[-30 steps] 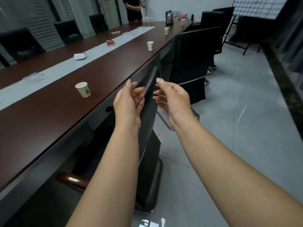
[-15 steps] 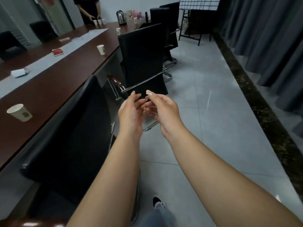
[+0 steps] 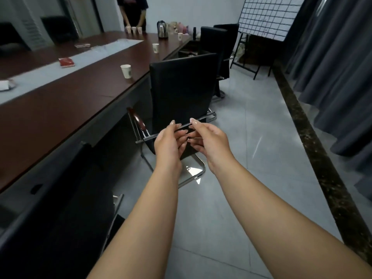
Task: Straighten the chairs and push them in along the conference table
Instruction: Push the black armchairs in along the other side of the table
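Note:
A long dark wooden conference table (image 3: 66, 105) runs along the left. A black chair (image 3: 60, 208) at the lower left stands pushed in against the table edge. Ahead stands a second black chair (image 3: 181, 87), its back turned at an angle to the table and its seat out on the floor. My left hand (image 3: 168, 141) and my right hand (image 3: 207, 139) are raised side by side in front of me, fingers loosely bent toward each other. They hold nothing and touch no chair. Two more black chairs (image 3: 215, 43) stand further along the table.
Paper cups (image 3: 126, 71), a red packet (image 3: 66, 62) and a kettle (image 3: 162, 31) sit on the table. A person (image 3: 133, 11) stands at the far end. A grid board on a stand (image 3: 265, 15) and dark curtains (image 3: 332, 67) line the right. Grey tiled floor (image 3: 251, 127) lies between.
Both hands have let go of the near chair's back and lifted away. The view has swung right and moved forward toward the angled chair.

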Demonstrator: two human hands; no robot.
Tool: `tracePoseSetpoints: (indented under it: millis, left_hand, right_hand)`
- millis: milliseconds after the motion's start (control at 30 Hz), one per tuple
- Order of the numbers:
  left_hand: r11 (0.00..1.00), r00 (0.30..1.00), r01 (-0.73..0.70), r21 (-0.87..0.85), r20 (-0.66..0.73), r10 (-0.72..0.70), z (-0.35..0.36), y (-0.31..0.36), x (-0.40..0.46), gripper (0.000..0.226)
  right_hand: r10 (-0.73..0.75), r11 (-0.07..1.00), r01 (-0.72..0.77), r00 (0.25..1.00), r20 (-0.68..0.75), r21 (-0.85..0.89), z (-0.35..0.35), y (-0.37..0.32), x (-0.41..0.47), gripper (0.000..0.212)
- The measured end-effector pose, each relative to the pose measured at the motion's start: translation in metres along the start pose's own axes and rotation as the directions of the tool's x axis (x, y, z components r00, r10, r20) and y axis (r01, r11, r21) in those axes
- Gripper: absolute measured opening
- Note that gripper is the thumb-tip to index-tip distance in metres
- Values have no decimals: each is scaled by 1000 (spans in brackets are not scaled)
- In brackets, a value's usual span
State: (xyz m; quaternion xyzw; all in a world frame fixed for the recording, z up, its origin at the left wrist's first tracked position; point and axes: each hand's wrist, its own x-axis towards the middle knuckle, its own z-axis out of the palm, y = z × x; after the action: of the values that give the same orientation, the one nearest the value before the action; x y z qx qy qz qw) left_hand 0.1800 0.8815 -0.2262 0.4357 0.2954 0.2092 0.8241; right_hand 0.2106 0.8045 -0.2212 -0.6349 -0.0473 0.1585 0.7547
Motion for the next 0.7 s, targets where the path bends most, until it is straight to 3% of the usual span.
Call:
tracePoseSetpoints:
  millis: [233, 433, 567, 700]
  left_hand:
    - [990, 980, -111, 84, -159, 123, -1, 16, 87, 18]
    - [974, 889, -192, 116, -400, 223, -16, 30, 158, 20]
    - [972, 741, -218, 85, -634, 222, -27, 33, 203, 19]
    - [973, 602, -227, 28, -781, 163, -32, 29, 224, 20]
  right_hand:
    - [30, 999, -24, 989, 143, -45, 32, 4, 96, 12]
    - [97, 994, -78, 935, 341, -70, 75, 20, 179, 12]
    - [192, 978, -115, 819, 540, -174, 108, 29, 235, 14]
    - [272, 956, -122, 707, 653, -266, 126, 37, 266, 14]
